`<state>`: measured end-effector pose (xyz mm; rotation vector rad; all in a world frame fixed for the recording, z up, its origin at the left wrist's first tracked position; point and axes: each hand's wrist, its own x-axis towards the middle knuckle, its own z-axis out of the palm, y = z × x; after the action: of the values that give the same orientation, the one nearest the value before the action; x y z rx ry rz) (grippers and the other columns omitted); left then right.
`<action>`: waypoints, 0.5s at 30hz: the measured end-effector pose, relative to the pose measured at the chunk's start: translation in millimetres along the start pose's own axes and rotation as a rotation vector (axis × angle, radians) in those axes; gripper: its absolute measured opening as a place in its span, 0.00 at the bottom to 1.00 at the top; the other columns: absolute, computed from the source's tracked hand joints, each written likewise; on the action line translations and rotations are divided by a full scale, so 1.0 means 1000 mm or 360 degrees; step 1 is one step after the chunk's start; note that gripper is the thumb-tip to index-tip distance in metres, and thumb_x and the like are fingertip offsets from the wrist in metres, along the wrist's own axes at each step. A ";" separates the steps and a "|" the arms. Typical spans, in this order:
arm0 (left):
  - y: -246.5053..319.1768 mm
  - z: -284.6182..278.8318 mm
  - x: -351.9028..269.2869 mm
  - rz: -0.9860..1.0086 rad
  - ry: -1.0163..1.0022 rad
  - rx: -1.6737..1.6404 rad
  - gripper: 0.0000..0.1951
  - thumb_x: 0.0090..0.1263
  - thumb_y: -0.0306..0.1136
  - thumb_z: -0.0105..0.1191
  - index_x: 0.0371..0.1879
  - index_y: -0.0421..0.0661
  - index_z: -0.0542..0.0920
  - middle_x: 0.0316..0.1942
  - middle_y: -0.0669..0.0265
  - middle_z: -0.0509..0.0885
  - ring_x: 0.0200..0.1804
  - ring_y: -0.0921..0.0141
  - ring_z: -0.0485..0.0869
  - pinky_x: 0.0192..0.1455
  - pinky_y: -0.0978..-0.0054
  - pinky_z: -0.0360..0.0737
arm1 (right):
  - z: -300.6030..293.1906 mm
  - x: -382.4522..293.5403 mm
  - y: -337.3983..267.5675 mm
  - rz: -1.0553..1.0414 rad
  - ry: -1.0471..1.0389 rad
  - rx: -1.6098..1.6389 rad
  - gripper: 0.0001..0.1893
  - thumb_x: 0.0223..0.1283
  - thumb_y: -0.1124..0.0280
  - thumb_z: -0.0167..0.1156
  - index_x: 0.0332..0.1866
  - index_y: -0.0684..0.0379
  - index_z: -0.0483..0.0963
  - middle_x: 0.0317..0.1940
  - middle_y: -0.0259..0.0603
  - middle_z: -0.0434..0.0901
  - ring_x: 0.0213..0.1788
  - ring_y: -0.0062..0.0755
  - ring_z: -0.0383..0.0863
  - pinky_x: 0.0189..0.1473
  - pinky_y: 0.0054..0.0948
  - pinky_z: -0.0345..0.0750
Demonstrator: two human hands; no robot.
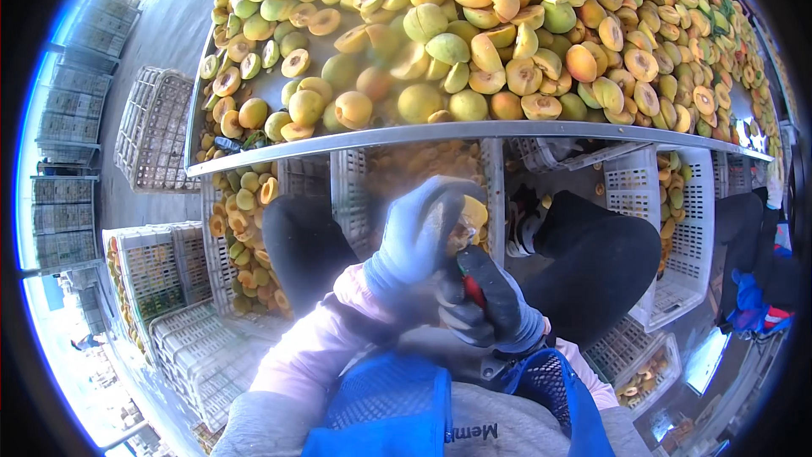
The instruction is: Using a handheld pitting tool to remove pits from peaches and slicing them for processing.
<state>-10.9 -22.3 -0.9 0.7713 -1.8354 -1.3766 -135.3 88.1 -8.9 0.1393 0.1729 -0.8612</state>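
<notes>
My left hand [412, 235], in a light blue-grey glove, grips a yellow peach [476, 212] above the crate between my knees. My right hand [491, 301], gloved with a dark palm coating, is closed around the red handle [473, 292] of a small tool. The tool's working end meets the peach and is mostly hidden, so its kind is unclear. Below my hands, a white plastic crate [497, 203] holds many peach pieces [425, 162]. Just beyond, a metal-edged table [406, 133] carries a heap of peaches, many of them halved [523, 76].
To my left stands a crate of peaches [244, 235], with further stacked crates [158, 260] behind it. A weathered crate [158, 130] rests on the floor. Another white crate [682, 235] is at my right, near a co-worker's legs [739, 235] and gloved hand [774, 193].
</notes>
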 end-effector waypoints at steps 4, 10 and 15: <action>-0.002 -0.001 -0.007 -0.0332 -0.0061 -0.0182 0.18 0.74 0.43 0.46 0.45 0.38 0.77 0.36 0.60 0.82 0.31 0.77 0.81 0.36 0.79 0.78 | 0.002 0.004 0.008 0.0043 -0.0061 0.0311 0.26 0.71 0.44 0.38 0.35 0.57 0.71 0.14 0.27 0.62 0.11 0.16 0.59 0.11 0.17 0.56; -0.006 0.001 -0.010 -0.0476 -0.0008 -0.0060 0.14 0.72 0.39 0.47 0.42 0.41 0.78 0.32 0.60 0.83 0.32 0.69 0.85 0.35 0.74 0.79 | -0.014 0.013 0.012 0.0158 -0.0373 0.0737 0.24 0.70 0.45 0.40 0.37 0.57 0.72 0.15 0.28 0.62 0.12 0.16 0.59 0.12 0.16 0.59; -0.021 -0.012 -0.012 -0.0090 -0.0036 0.0431 0.10 0.66 0.33 0.50 0.41 0.44 0.80 0.34 0.56 0.83 0.36 0.57 0.84 0.38 0.68 0.79 | -0.016 0.013 0.016 0.0191 -0.0185 0.0618 0.24 0.71 0.46 0.40 0.41 0.58 0.72 0.15 0.28 0.61 0.11 0.15 0.59 0.10 0.15 0.58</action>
<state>6.9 -24.9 -21.5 0.9539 -2.0581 -1.1884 -115.8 91.8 -26.0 0.4569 -0.1128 -0.7730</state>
